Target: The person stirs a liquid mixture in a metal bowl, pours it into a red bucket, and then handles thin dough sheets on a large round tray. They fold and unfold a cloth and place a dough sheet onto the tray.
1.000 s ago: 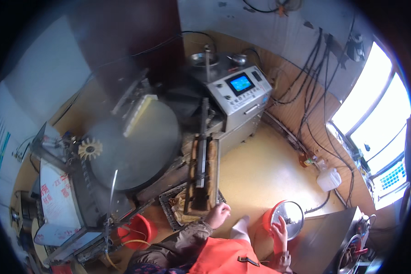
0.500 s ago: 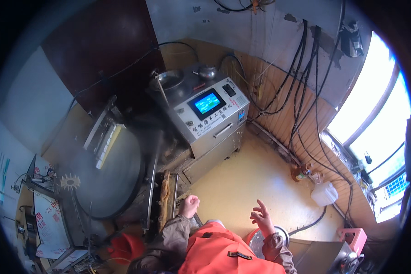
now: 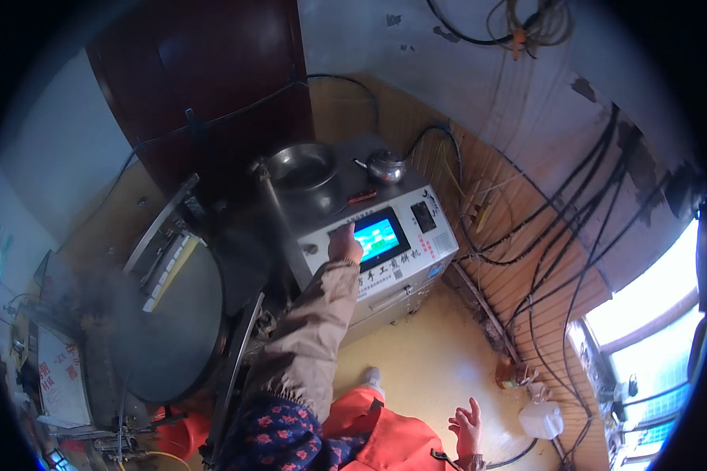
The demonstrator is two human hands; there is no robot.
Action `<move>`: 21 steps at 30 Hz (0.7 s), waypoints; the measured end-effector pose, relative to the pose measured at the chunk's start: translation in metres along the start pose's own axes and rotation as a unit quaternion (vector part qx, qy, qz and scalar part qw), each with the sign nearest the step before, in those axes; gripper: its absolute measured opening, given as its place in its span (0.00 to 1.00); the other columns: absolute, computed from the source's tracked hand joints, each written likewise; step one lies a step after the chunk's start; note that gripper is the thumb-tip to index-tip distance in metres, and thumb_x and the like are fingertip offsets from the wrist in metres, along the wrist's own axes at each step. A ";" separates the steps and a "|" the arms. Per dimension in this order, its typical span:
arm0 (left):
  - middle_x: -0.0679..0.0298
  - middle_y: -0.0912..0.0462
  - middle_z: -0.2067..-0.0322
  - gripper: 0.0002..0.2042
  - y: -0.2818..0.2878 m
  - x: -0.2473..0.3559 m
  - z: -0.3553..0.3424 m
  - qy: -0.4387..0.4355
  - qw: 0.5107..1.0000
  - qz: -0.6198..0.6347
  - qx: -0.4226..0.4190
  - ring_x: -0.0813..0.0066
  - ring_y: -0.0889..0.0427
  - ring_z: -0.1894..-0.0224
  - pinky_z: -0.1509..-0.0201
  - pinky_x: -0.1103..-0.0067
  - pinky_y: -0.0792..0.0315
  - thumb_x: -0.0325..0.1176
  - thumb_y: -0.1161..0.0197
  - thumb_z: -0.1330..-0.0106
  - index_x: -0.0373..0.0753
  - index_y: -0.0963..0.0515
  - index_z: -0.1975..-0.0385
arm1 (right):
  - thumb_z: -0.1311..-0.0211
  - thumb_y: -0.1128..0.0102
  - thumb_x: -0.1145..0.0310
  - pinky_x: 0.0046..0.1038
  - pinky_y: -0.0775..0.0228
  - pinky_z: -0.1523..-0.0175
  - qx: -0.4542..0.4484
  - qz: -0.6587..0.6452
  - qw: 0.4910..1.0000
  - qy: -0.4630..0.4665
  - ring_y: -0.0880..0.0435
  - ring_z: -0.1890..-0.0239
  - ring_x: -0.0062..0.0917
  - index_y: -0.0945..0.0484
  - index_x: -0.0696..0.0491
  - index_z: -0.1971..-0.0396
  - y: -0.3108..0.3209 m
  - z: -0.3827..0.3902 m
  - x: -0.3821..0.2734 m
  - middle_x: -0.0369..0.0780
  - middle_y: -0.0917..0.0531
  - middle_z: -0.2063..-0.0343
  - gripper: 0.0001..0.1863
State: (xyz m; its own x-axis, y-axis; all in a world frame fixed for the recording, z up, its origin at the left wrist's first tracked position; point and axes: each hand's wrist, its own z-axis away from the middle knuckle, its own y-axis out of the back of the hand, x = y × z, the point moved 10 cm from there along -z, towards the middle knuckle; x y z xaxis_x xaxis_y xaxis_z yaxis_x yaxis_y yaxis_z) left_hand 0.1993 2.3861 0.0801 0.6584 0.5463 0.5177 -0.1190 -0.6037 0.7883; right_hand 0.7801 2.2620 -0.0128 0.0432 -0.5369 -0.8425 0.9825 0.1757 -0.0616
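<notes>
My left arm reaches forward over a metal machine cabinet [image 3: 420, 235]. My left hand [image 3: 346, 245] is at the left part of its lit touch screen [image 3: 381, 238], fingers mostly folded together, nothing visible in them; the fingertips are partly hidden. My right hand [image 3: 467, 428] hangs low at the right, its fingers apart, holding nothing, over the yellowish floor. On the cabinet top are a wide metal basin [image 3: 302, 169], a small metal kettle [image 3: 386, 166] and a small red object [image 3: 362, 197]. A dark round griddle [image 3: 173, 337] lies to the left, with a pale bar [image 3: 171, 273] across it.
A red container [image 3: 182, 432] stands low by the griddle. Black cables [image 3: 538, 259] hang along the wood-panelled wall at the right. A white plastic jug [image 3: 542, 420] stands on the floor below the bright window [image 3: 644, 314]. A dark red panel [image 3: 236, 71] rises behind the cabinet.
My left hand has moved from near my body forward and up to the machine's screen. My right hand stays low and open. The view has shifted.
</notes>
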 end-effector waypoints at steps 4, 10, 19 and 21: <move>0.57 0.22 0.57 0.14 -0.031 0.018 -0.107 -0.055 0.994 -0.090 0.022 0.55 0.23 0.56 0.52 0.66 0.27 0.30 0.51 0.39 0.45 0.25 0.55 | 0.39 0.46 0.75 0.19 0.28 0.70 -0.012 -0.007 1.000 0.021 0.22 0.71 0.20 0.43 0.46 0.36 -0.033 -0.060 -0.057 0.38 0.25 0.61 0.31; 0.56 0.20 0.61 0.13 -0.086 -0.009 -0.160 0.049 0.998 -0.037 0.007 0.58 0.21 0.56 0.52 0.66 0.27 0.39 0.53 0.36 0.44 0.21 0.62 | 0.40 0.46 0.77 0.20 0.28 0.69 -0.045 0.006 0.999 0.012 0.22 0.71 0.20 0.45 0.49 0.35 -0.069 -0.134 -0.107 0.39 0.26 0.59 0.33; 0.62 0.22 0.68 0.07 -0.056 0.055 -0.109 -0.156 0.978 -0.133 -0.036 0.64 0.21 0.63 0.60 0.68 0.26 0.30 0.47 0.43 0.47 0.21 0.70 | 0.40 0.48 0.77 0.18 0.29 0.71 -0.193 0.069 0.978 0.029 0.22 0.72 0.19 0.41 0.48 0.37 -0.146 -0.234 -0.179 0.38 0.24 0.60 0.30; 0.60 0.25 0.80 0.03 -0.005 0.089 -0.057 -0.195 0.976 0.054 0.081 0.62 0.22 0.69 0.69 0.67 0.30 0.33 0.43 0.52 0.45 0.24 0.84 | 0.39 0.48 0.73 0.20 0.30 0.68 -0.243 0.079 0.966 0.031 0.25 0.70 0.19 0.46 0.48 0.35 -0.181 -0.259 -0.201 0.38 0.27 0.59 0.31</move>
State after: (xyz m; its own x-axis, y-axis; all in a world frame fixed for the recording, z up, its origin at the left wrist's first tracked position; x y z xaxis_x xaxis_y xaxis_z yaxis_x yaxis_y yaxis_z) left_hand 0.2157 2.4709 0.1415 0.8852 0.2313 0.4036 -0.1042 -0.7470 0.6566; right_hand 0.5465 2.5521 0.0294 0.1596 -0.4246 -0.8912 0.7628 0.6261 -0.1617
